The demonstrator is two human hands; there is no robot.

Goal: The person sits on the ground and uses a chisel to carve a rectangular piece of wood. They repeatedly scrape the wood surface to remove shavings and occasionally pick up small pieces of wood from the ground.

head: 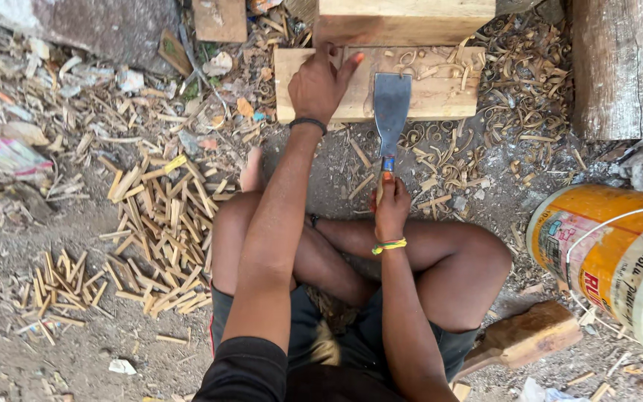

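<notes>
**Dirt floor, wood block, broad blade**

Dirt ground (pixel 61 357) is littered with wood strips (pixel 161 238) and shavings. An orange-labelled bucket (pixel 612 260) lies on its side at right. Left hand (pixel 320 83) presses flat on the wooden block (pixel 429 93), fingers together. Right hand (pixel 391 208) is wrapped around the handle of the chisel (pixel 391 112); its long axis points away, blade on the block.

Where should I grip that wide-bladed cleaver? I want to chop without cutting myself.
By the handle end, from the near side: the cleaver lies blade-away on the wooden block, and the right hand already wraps that narrow handle. Keep the left hand off the blade.
</notes>
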